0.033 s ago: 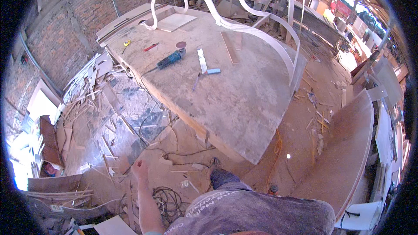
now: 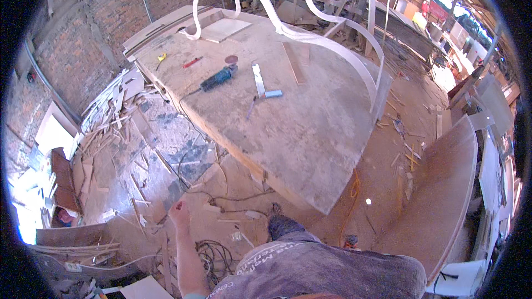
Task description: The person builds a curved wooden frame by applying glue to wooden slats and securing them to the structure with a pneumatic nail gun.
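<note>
My left hand (image 2: pixel 179 212) hangs low over the littered floor, its fingers curled, with nothing visible in them. My right hand is out of view. Ahead of me is a large dusty workbench (image 2: pixel 310 138) with a blue angle grinder (image 2: pixel 217 79) lying on it, a round brown disc on its head. To the grinder's right lies a try square (image 2: pixel 259 81) with a pale blade and blue handle. Near the far left edge are a yellow tape measure (image 2: pixel 162 56) and a red pen-like tool (image 2: pixel 192 62). No hand touches any of these.
A curved white wooden frame (image 2: pixel 266 8) stands on the bench's far side. Black cable (image 2: pixel 213 260) lies coiled beside my left forearm. Wood scraps (image 2: pixel 113 105) cover the left floor. A curved brown panel (image 2: pixel 438 188) stands at right, and an orange cord (image 2: pixel 350 205) trails below the bench.
The view has shifted slightly, and the bench appears a little lower and further right. My left hand stays curled in nearly the same place.
</note>
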A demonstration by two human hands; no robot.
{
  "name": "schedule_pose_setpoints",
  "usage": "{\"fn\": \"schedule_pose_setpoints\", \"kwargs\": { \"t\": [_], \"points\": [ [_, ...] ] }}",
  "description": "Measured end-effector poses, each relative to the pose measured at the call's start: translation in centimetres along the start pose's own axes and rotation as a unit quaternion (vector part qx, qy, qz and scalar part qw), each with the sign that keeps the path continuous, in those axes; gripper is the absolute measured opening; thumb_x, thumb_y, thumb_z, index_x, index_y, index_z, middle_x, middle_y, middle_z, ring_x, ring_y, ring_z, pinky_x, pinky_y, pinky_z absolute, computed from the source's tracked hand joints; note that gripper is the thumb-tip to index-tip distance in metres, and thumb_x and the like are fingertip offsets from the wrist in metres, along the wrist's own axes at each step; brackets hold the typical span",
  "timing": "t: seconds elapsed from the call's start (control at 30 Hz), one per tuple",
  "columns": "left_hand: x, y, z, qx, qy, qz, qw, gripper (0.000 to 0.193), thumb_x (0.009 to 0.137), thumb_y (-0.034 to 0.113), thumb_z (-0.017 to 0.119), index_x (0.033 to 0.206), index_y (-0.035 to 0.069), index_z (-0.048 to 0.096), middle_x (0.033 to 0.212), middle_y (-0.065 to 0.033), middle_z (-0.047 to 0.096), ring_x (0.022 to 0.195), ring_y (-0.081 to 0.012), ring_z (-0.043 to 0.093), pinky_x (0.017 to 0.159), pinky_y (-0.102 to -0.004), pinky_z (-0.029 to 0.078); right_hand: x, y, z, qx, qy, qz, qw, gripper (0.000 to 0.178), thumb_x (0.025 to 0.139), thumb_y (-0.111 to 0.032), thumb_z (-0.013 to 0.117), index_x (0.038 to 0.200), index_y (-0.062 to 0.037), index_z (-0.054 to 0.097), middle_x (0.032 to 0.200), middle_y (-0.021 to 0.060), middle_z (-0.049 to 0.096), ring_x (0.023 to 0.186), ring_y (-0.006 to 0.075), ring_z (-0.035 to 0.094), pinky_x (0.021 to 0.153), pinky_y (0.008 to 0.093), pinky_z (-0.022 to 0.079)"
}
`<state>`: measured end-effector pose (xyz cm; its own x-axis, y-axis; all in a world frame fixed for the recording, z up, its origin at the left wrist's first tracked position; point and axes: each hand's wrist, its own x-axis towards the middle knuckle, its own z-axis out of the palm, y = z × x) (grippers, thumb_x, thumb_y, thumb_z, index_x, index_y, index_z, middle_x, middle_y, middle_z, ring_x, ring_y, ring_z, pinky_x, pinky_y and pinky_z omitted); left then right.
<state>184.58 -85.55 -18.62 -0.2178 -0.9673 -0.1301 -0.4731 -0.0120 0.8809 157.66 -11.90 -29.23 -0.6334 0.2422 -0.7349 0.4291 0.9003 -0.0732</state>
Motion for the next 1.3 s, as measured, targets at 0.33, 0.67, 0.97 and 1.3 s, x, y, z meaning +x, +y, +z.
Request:
{"fn": "schedule_pose_setpoints", "kwargs": {
  "t": [0.33,0.67,0.97,1.3],
  "points": [
    [14.2,17.3,7.1,0.04,0.035,0.066,0.996,0.026,0.091,0.025,0.073,0.087,-0.001,0.072,0.07,-0.001,0.065,0.062,-0.0099,0.056,0.057,-0.0273,0.045,-8.0,-22.7,-24.4,0.214,0.356,-0.09,0.905,0.056,0.093,-0.038,0.058,0.141,-0.01,0.051,0.121,0.0238,0.067,0.113,0.0443,0.062,0.094,0.0524,0.048],
    [25.7,42.8,22.7,-0.195,-0.11,0.187,0.956,0.023,0.094,0.022,0.071,0.1,0.0,0.071,0.081,0.0,0.064,0.069,-0.0062,0.057,0.06,-0.0222,0.044,-17.7,-48.4,-31.4,0.128,0.375,-0.284,0.873,0.043,0.097,-0.03,0.06,0.136,-0.0115,0.055,0.108,0.0217,0.071,0.102,0.0429,0.067,0.083,0.0482,0.051],
    [35.7,58.4,36.9,-0.234,-0.246,0.236,0.911,0.027,0.092,0.026,0.073,0.096,-0.001,0.072,0.079,0.0,0.066,0.069,-0.0073,0.057,0.065,-0.0235,0.046,-12.7,-71.8,-21.2,-0.011,0.335,-0.251,0.908,0.067,0.092,-0.036,0.066,0.153,-0.0206,0.04,0.106,0.0238,0.068,0.094,0.0433,0.067,0.079,0.0526,0.052],
    [45.7,68.4,45.9,-0.277,-0.355,0.257,0.855,0.03,0.095,0.028,0.071,0.102,-0.002,0.07,0.083,-0.0007,0.064,0.078,-0.0082,0.058,0.075,-0.0249,0.048,-8.9,-78.6,-14.1,-0.049,0.393,-0.201,0.896,0.081,0.083,-0.041,0.073,0.154,-0.0216,0.039,0.117,0.0167,0.063,0.118,0.0371,0.055,0.088,0.0537,0.049]
  ]
}}
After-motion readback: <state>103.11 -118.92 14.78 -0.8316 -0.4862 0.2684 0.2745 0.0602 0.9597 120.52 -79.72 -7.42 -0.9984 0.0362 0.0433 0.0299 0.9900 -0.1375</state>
